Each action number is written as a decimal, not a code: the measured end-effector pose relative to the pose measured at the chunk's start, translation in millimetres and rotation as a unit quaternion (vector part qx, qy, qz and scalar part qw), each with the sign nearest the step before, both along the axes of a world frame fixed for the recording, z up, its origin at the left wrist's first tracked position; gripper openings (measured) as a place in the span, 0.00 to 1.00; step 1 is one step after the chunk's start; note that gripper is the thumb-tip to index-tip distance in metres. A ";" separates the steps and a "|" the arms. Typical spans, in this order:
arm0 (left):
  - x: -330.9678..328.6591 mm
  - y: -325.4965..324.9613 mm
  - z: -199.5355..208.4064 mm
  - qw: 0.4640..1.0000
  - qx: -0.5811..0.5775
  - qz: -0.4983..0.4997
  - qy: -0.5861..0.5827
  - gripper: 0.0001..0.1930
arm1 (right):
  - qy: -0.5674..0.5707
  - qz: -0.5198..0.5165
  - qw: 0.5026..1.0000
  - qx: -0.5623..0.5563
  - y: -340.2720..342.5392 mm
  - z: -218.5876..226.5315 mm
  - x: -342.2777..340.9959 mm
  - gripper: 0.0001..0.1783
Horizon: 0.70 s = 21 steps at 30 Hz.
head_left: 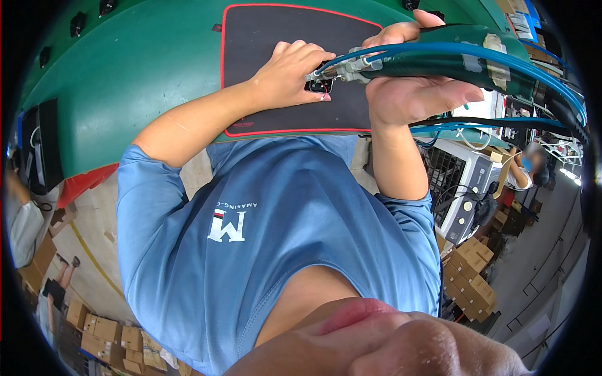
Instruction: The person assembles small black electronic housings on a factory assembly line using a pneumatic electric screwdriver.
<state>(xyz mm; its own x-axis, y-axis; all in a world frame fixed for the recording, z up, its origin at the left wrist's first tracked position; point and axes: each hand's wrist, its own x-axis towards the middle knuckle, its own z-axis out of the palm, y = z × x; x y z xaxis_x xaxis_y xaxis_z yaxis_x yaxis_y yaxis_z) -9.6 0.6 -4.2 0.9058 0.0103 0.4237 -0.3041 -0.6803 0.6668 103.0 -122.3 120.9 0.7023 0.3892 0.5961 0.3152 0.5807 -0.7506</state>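
My left hand (290, 74) is closed over the mat, thumb and fingers on either side of a small black part (318, 86) with a thin red wire in it. My right hand (407, 97) is wrapped around a thick dark green power screwdriver (433, 57), its thumb lying along the body. The tool lies nearly level, and its metal nose (351, 67) points left onto the small black part. Whether the tip touches the part is hard to see. Blue air hoses (451, 47) run along the tool to its nose.
A black mat with a red border (251, 37) lies on the green tabletop (138, 69). Black and blue cables (489, 123) trail at the right, above a grey machine (467, 188). Small black pieces (78, 24) sit at the far left. Cardboard boxes (470, 269) and other people are beyond.
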 end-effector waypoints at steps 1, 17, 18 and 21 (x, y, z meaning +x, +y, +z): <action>0.3 0.8 -0.2 1.000 -0.004 -0.001 0.000 0.41 | 0.000 0.000 1.000 0.000 0.6 -1.0 0.2 0.62; 3.5 0.9 10.4 0.998 0.050 -0.006 0.043 0.39 | -0.005 -0.180 0.979 -0.095 -35.9 101.8 0.8 0.65; 5.1 0.9 19.2 0.998 0.046 -0.001 0.051 0.40 | 0.000 -0.186 0.979 -0.081 -42.4 96.8 2.3 0.63; 17.8 9.8 41.7 0.997 0.048 0.022 0.061 0.40 | 0.022 -0.081 0.991 -0.103 -63.6 58.9 -1.9 0.58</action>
<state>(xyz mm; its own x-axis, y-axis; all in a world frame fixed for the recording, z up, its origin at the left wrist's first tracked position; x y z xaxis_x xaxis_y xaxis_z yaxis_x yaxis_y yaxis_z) 8.2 10.4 37.5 0.9500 0.0152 0.3119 -0.1941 -0.7539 0.6277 101.0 -185.9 179.7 0.7889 0.3805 0.4825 0.3555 0.3579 -0.8635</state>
